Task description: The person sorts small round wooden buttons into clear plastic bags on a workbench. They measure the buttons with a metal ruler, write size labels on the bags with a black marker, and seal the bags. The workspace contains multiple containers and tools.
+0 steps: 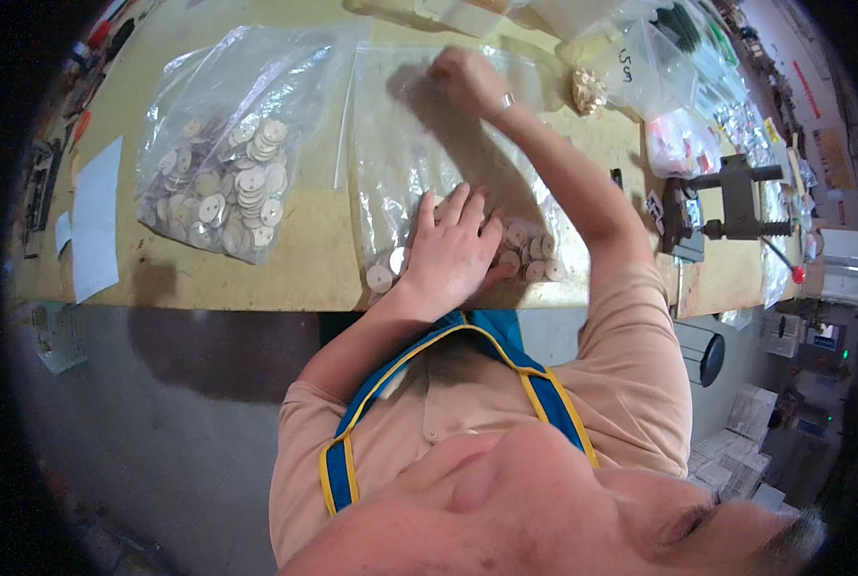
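My left hand (448, 250) lies palm down with spread fingers on a clear plastic bag (386, 125), over pale round discs (535, 250) gathered at its near end; each visible disc has a small central hole. My right hand (465, 79) reaches to the far end of this bag with curled, closed fingers; what they hold, if anything, is hidden. To the left lies another clear bag (203, 115) holding several loose and stacked discs (251, 182) of the same kind.
White paper (96, 216) sits at the bench's (323, 278) left. At right are a metal press-like tool (736, 216) with a red-knobbed lever, clustered small pale pieces (587, 91), plastic bags (679, 144) and translucent containers. A black-topped stool (707, 355) stands below.
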{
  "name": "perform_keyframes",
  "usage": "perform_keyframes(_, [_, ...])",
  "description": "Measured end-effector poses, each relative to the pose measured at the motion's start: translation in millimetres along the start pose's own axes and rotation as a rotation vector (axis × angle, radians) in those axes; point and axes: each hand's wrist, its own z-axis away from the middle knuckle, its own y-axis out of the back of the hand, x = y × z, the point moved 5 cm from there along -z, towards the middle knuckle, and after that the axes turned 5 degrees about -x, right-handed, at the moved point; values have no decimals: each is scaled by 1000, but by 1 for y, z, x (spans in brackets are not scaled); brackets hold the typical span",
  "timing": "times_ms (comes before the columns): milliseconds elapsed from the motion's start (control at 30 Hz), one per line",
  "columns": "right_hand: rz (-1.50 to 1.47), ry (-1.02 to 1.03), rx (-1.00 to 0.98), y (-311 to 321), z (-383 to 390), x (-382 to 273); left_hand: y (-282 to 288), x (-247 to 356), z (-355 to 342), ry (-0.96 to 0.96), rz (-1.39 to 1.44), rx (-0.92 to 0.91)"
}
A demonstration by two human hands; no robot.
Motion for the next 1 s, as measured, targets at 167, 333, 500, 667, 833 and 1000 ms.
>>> perform_keyframes(167, [-159, 83, -151, 16, 86, -47, 0, 3, -4, 7, 16, -13])
perform_keyframes(333, [87, -121, 190, 20, 13, 45, 0, 4, -5, -17, -18, -28])
perform_keyframes(500, [24, -16, -47, 55, 61, -8, -2, 1, -6, 16, 22, -25])
perform_keyframes(667, [-41, -113, -124, 51, 122, -14, -1, 4, -7, -1, 26, -29])
perform_keyframes(833, [144, -233, 86, 39, 47, 96, 5, 6, -8, 19, -11, -44])
perform_keyframes(1000, [61, -50, 9, 53, 68, 31, -2, 0, -8, 17, 1, -15])
